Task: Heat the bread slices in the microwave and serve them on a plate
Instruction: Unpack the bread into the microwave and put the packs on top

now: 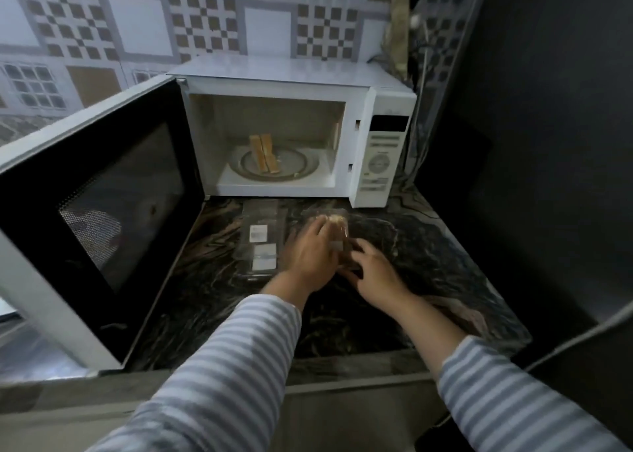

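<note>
A white microwave (387, 150) stands at the back of the dark marble counter with its door (102, 208) swung wide open to the left. Inside, two bread slices (263, 153) stand on edge on the glass turntable (291, 167). In front of the microwave, my left hand (308, 249) and my right hand (373, 273) both hold a clear plastic bread package (337, 225) with bread visible at its far end. My fingers hide most of the package.
A flat clear plastic wrapper with white labels (262, 242) lies on the counter (428, 263) just left of my hands. Cables (419, 108) hang behind the microwave's right side. A dark wall closes off the right. The open door blocks the counter's left part.
</note>
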